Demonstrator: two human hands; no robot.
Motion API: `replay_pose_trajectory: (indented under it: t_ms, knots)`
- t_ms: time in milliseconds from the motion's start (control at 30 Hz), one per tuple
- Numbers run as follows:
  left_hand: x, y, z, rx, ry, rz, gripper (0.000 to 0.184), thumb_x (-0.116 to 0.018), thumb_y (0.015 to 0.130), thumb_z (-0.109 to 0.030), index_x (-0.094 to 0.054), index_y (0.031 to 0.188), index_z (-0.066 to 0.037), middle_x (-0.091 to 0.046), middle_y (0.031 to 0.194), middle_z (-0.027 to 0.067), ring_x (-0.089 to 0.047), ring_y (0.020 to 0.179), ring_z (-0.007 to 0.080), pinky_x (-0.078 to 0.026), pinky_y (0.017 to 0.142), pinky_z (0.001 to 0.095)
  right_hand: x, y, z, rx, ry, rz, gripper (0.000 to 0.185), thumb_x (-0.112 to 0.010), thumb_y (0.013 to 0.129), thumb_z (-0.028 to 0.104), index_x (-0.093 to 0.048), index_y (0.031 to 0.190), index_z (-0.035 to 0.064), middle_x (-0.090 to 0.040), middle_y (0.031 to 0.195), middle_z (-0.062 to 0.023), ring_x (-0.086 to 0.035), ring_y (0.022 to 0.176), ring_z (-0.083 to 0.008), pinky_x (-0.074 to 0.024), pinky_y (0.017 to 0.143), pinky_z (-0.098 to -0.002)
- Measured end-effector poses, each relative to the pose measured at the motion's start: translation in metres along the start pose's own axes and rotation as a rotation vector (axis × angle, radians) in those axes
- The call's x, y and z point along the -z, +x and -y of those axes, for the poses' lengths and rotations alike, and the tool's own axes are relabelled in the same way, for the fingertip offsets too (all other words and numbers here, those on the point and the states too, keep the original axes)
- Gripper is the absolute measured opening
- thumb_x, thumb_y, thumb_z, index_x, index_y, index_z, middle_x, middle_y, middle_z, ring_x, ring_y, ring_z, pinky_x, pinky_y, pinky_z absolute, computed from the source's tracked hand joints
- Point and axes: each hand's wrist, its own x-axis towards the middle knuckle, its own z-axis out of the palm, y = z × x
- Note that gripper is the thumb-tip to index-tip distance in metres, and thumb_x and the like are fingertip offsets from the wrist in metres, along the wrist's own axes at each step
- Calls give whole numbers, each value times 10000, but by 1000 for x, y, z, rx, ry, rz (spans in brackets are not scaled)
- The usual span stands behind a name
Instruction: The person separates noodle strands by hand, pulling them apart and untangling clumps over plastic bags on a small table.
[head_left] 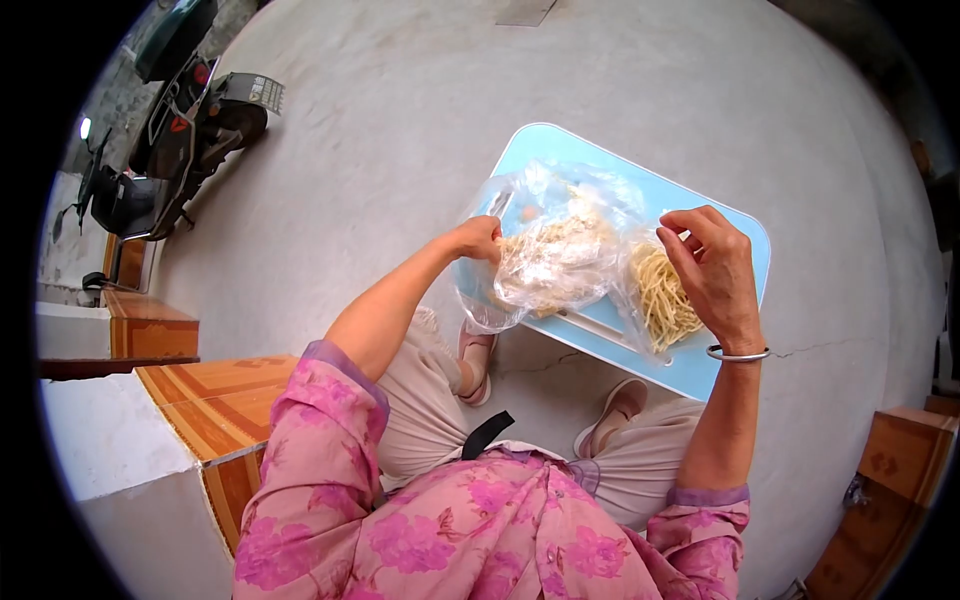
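Note:
A clear plastic bag (560, 250) with pale shredded strands inside lies on a light blue folding table (735, 222). My left hand (478, 240) is closed on the left side of this bag. To the right, a pile of yellowish bean sprouts or noodle-like strands (660, 298) rests on clear plastic. Over the right edge of that pile is my right hand (710, 258), its fingers curled with thumb and fingertips near each other. Whether anything small is between those fingertips cannot be made out. A silver bangle circles the right wrist.
A parked scooter (180, 130) stands on the grey floor (400, 110) at the upper left. Orange-brown tiled steps (220, 400) are at the left, and tiled blocks (890, 480) at the lower right. My feet are below the table's near edge.

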Motion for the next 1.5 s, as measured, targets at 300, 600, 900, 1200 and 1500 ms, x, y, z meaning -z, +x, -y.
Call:
replay_pose_trajectory:
  t_ms: [300, 600, 900, 1200, 1500]
  knots:
    - [9, -8, -7, 46, -163, -74, 331, -720, 663, -252, -557, 841, -26, -573, 779, 95, -550, 742, 211, -436, 629, 360, -2, 0, 1, -11, -4, 4, 117, -673, 815, 85, -665, 898, 2, -647, 843, -119, -627, 652, -210, -500, 615, -310]
    - [29, 9, -89, -595, 64, -746, 149, -612, 813, -134, -536, 780, -10, -611, 692, 168, -592, 639, 329, -464, 592, 408, -7, 6, 9, 0, 37, -22, 101, -670, 818, 74, -664, 886, 0, -644, 831, -124, -641, 650, -221, -503, 603, -313]
    - [29, 48, -135, -457, -289, -636, 102, -637, 811, -121, -629, 871, -38, -636, 694, 94, -601, 623, 224, -501, 608, 327, 2, 5, -1, -18, -36, -50, 86, -666, 818, 66, -663, 873, 0, -633, 805, -110, -628, 621, -208, -485, 576, -317]
    - [-12, 100, -94, -359, 360, -488, 105, -560, 775, -21, -619, 861, -18, -549, 988, 168, -573, 948, 349, -488, 766, 451, 7, -1, 0, -33, -12, -104, 69, -667, 817, 63, -659, 855, 6, -627, 787, -98, -586, 573, -200, -465, 545, -302]
    - [-7, 92, -87, -344, 496, -396, 155, -537, 761, 5, -567, 907, -36, -556, 1010, 152, -586, 945, 338, -489, 748, 451, 27, -7, -15, -98, -28, -106, 130, -701, 797, 103, -664, 863, -2, -631, 787, -103, -588, 569, -189, -474, 537, -301]
